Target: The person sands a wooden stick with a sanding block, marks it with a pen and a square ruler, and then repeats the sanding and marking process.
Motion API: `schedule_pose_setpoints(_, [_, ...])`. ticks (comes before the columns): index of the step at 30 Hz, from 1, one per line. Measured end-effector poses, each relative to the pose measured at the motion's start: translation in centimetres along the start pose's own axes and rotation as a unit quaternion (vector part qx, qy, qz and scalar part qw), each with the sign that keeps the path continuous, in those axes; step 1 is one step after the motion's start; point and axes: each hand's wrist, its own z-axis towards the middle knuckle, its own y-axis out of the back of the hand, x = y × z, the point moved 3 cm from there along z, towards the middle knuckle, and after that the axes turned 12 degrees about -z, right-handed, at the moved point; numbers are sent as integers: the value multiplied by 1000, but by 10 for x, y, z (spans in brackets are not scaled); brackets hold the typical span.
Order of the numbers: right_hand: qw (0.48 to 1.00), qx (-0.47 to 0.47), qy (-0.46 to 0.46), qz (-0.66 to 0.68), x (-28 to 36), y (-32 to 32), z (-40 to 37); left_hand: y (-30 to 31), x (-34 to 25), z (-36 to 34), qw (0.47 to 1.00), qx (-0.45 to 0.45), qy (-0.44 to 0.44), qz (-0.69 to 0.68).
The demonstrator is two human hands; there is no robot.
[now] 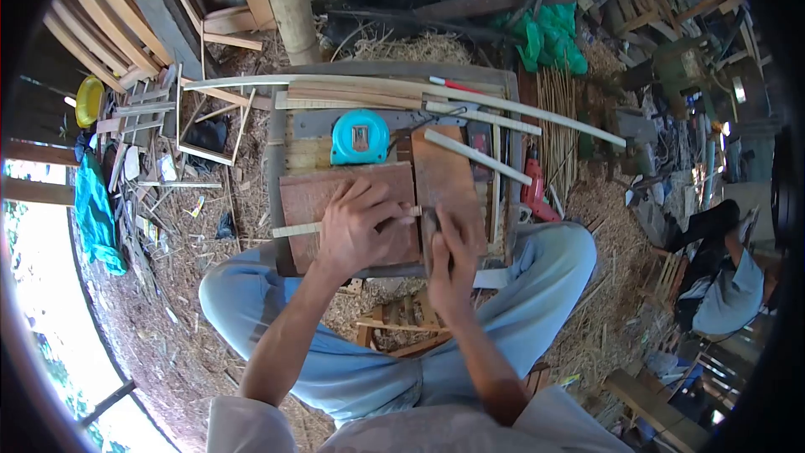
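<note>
While the left hand (360, 225) bears down on a thin pale strip (298, 229), its fingers curled over and pinching the piece near one end, the right hand (454, 264) clasps a dark, narrow tool (430, 245) upright beside that end; what kind of tool it is, I cannot tell, nor whether its edge touches the strip. The strip lies across a reddish-brown board (340, 180), its far end poking out past the board's left edge, and the board sits on a low worktable (274, 193) between the person's knees. To the right of it is a second brown board (444, 159), partly under the right hand. Just above the first board rests a turquoise tape measure (360, 137), near a flat grey metal bar (312, 123). Long pale slats (520, 104) run across the table's upper part, with a red pen-like stick (453, 85) among them, and a red power tool (537, 193) stands at the right edge
</note>
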Motion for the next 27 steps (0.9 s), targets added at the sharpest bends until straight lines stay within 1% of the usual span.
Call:
schedule_pose_setpoints(1, [1000,4,7,-3,-3,-6,8,0,-1,0,1000,-1,-6,2])
schedule_pose_setpoints(3, [998,-41,-19,44,-7,-23,26,1,-3,-1,1000,2,-5,7])
schedule_pose_setpoints(4, [998,-42,-24,43,-4,-25,46,1,-2,1,1000,-1,-9,16])
schedule_pose_setpoints(6, [999,36,16,1,7,-26,76,-1,-3,-1,1000,11,0,11])
schedule_pose_setpoints(7, [998,15,51,-17,2,-22,68,1,-3,1,1000,14,7,12])
schedule_pose_setpoints(8, [998,12,58,-15,-2,-16,49,4,-2,3,1000,8,2,16])
schedule_pose_setpoints(10, [999,-22,36,3,-13,-7,8,0,0,-1,1000,-5,-9,-4])
schedule_pose_setpoints(11, [1000,-15,13,5,-15,-13,7,-1,1,-2,1000,-3,-8,-2])
schedule_pose_setpoints(12, [1000,-15,10,4,-10,-18,21,-1,2,-2,1000,0,-7,-3])
schedule_pose_setpoints(14, [997,-12,44,61,5,-27,69,-1,3,-1,1000,15,-9,20])
schedule_pose_setpoints(15, [998,-16,56,12,3,-29,69,-2,0,-5,1000,21,-10,20])
schedule_pose_setpoints(16, [998,-20,58,14,2,-24,59,-2,-2,-6,1000,18,-13,21])
schedule_pose_setpoints(18, [998,-8,50,-42,-4,-8,22,2,0,0,999,-1,-29,30])
schedule_pose_setpoints(19, [1000,8,20,-7,-17,-7,-3,1,1,0,1000,-5,-20,23])
schedule_pose_setpoints(20, [1000,4,27,-8,-20,-2,-15,-1,1,-2,1000,-10,-9,16])
schedule_pose_setpoints(21, [999,4,42,-33,-19,-1,-22,-2,2,-4,1000,-14,-17,21])
schedule_pose_setpoints(22, [997,2,53,-54,-14,0,-24,-1,1,-5,999,-10,-26,21])
schedule_pose_setpoints(23, [991,-23,57,-117,-11,1,-18,3,0,-3,999,-6,-38,25])
schedule_pose_setpoints(24, [991,-37,62,-110,-8,2,-8,10,-8,-2,998,-8,-51,34])
schedule_pose_setpoints(26, [974,-51,38,-217,-2,6,13,24,-24,-1,996,-27,-5,-84])
schedule_pose_setpoints(27, [967,-31,51,-247,6,12,19,39,-43,3,995,-33,-36,-89])
